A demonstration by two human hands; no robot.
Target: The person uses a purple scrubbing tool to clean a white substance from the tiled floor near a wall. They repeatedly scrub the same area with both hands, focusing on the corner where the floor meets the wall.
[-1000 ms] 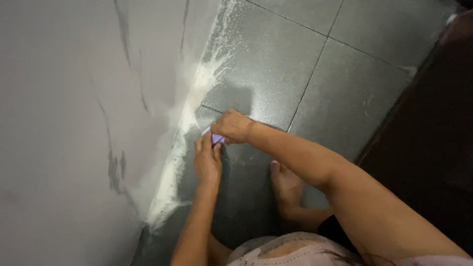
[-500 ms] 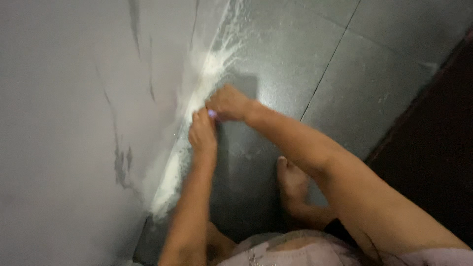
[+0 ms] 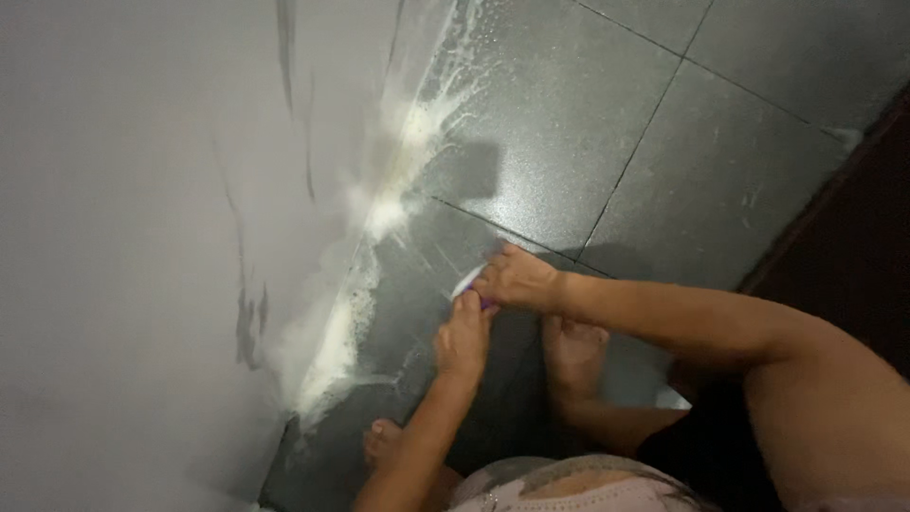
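Left: a pale grey wall (image 3: 123, 237) meets the dark tiled floor (image 3: 569, 123); white foam (image 3: 341, 327) lies along the floor's left edge where it joins the wall. Centre: the left hand (image 3: 463, 338) and right hand (image 3: 517, 280), touching one another, both close around a small purple-and-white brush (image 3: 471, 284) pressed to the floor just beside the foam. Right of the hands: a bare foot (image 3: 573, 346) rests on the tiles.
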